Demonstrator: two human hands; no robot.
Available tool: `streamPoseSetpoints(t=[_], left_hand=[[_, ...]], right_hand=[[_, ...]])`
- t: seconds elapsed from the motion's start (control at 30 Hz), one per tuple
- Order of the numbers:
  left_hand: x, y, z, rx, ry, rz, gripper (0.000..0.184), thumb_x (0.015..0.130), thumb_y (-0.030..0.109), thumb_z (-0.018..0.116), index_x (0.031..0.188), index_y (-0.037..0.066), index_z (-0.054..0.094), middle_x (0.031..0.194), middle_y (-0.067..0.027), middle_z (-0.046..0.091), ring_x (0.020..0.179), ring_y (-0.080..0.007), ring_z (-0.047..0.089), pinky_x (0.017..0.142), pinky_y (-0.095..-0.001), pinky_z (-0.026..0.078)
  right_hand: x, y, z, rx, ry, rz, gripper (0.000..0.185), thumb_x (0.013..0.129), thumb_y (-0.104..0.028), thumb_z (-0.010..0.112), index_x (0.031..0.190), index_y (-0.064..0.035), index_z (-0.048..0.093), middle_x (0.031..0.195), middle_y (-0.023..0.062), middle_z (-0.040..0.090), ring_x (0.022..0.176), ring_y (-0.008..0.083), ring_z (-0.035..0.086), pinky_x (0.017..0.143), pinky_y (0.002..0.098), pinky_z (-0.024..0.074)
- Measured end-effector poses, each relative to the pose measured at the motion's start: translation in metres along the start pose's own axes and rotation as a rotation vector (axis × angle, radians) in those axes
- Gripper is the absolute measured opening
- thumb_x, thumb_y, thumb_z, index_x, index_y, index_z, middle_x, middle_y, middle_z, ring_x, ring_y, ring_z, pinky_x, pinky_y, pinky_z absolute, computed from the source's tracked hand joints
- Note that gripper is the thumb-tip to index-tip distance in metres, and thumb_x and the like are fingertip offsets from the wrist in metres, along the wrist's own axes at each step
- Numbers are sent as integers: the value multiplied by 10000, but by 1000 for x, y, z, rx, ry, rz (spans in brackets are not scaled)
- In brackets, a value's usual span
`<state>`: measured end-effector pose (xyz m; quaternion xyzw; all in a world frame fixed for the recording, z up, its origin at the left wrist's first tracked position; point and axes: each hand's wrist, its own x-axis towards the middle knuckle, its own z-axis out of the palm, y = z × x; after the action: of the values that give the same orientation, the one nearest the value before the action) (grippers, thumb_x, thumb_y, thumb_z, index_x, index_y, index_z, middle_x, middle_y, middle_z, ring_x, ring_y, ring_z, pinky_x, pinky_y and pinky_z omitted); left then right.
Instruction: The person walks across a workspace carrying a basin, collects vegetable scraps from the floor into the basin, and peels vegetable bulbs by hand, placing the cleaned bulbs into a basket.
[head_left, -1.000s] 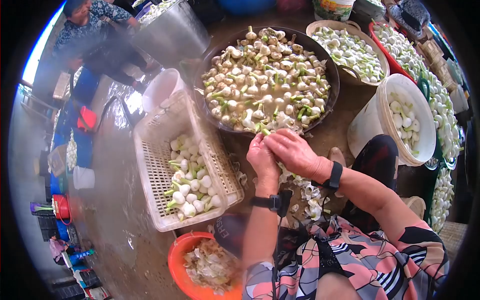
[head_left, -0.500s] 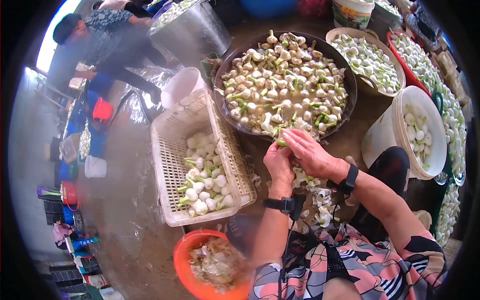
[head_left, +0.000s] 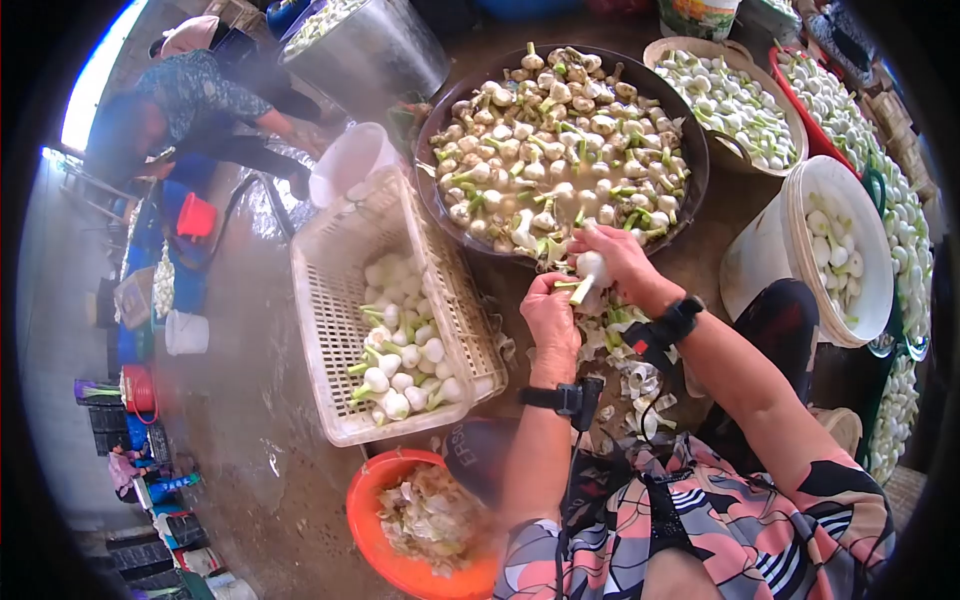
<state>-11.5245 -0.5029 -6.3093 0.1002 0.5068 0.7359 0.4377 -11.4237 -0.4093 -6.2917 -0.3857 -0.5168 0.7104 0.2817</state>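
Note:
A peeled white garlic bulb (head_left: 592, 268) with a short green stem is held between my hands at the near edge of the dark round basin (head_left: 700, 190). My right hand (head_left: 622, 262) is wrapped round the bulb from above. At the stem side, my left hand (head_left: 550, 315) has its fingers pinched together; what they grip is too small to make out. Unpeeled garlic (head_left: 560, 150) in brownish water fills the basin. To the left stands a white plastic crate (head_left: 330, 350) with peeled bulbs (head_left: 395, 400) inside.
An orange basin (head_left: 370, 510) of peelings sits below the crate. White buckets (head_left: 750, 260) with bulbs, a beige basket (head_left: 790, 125) and a red basin (head_left: 820, 135) of garlic stand at the right. Another person (head_left: 200, 100) bends by a pink bucket (head_left: 345, 165) at the upper left.
My hands have moved apart a little, and the white bulb now shows between them. The other person has bent lower and reaches toward the pink bucket.

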Motion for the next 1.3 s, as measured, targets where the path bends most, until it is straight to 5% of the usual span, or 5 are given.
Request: streamPoseSetpoints(t=[0.17,0.4,0.63,0.97,1.3], left_hand=[[-10,24,4,6,19,-137,164,717,-45,526,798,93,562,707,-29,570,580,-133,554,412,-259,400],[-1,3,-3,-121,86,-141,190,689,-56,494,838,51,543,718,-29,545,589,-152,559,506,-317,516],[-25,8,9,1125,-479,146,235,834,223,634,935,13,615,814,-77,657,664,-149,620,560,-214,475],[-62,214,-114,711,66,378,357,883,196,530,1128,-63,505,1077,-183,602,993,-237,598,797,-323,481],[-67,50,-240,-285,858,61,426,760,246,654,1120,57,526,1058,-85,558,887,-258,571,723,-416,491]], right_hand=[[-40,-12,14,-747,118,-666,396,869,-248,560,1165,14,535,936,116,635,846,244,619,777,337,487],[-20,-14,-6,605,234,59,253,904,-243,496,1029,-52,605,907,51,617,748,163,608,648,313,506],[-10,-19,-51,78,196,-3,272,890,-254,533,981,-28,654,863,14,599,724,79,554,608,222,453],[0,0,-8,-50,-2,39,288,877,-246,575,968,21,635,809,64,652,714,126,617,636,246,492],[-4,142,17,-1157,-356,11,238,769,-270,591,846,-50,640,809,194,626,753,354,603,686,423,484]])
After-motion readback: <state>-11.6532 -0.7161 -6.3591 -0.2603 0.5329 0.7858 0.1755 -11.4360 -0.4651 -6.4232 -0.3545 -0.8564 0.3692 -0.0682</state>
